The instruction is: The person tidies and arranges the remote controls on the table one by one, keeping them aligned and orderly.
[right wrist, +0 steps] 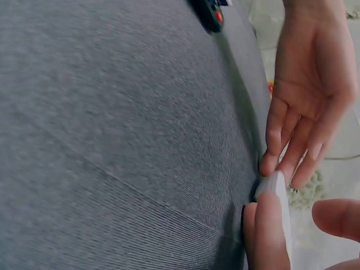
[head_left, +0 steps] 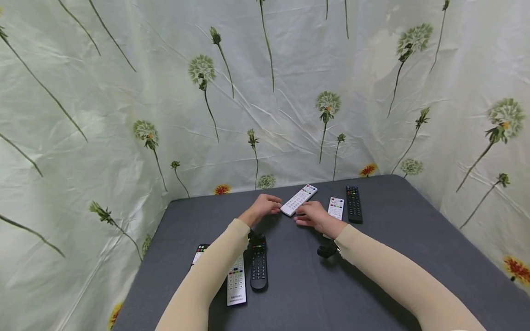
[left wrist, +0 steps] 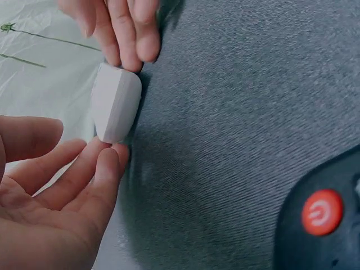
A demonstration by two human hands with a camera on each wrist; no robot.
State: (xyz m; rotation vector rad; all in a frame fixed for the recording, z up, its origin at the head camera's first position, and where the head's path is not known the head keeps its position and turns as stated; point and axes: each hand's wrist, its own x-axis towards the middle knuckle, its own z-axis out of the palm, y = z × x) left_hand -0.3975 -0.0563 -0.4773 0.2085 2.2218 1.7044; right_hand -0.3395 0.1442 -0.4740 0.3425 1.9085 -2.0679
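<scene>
A white remote control [head_left: 299,199] lies slanted near the table's far edge, between the two hands. My left hand [head_left: 265,207] is at its near left end; in the left wrist view the extended fingertips [left wrist: 115,154] touch the end of the remote [left wrist: 116,104]. On the other side, my right hand [head_left: 313,215] has its fingers against the remote's right edge, thumb held apart. Neither hand curls round it. In the right wrist view the remote [right wrist: 273,183] is partly covered by the right fingers [right wrist: 269,230].
Right of the hands lie another white remote [head_left: 336,208], partly behind the right hand, and a black remote [head_left: 354,204]. Nearer, by the left forearm, are a long white remote [head_left: 237,285], a black remote [head_left: 259,269] and a partly hidden remote [head_left: 201,248]. A flowered curtain [head_left: 265,115] borders the grey table [head_left: 298,294].
</scene>
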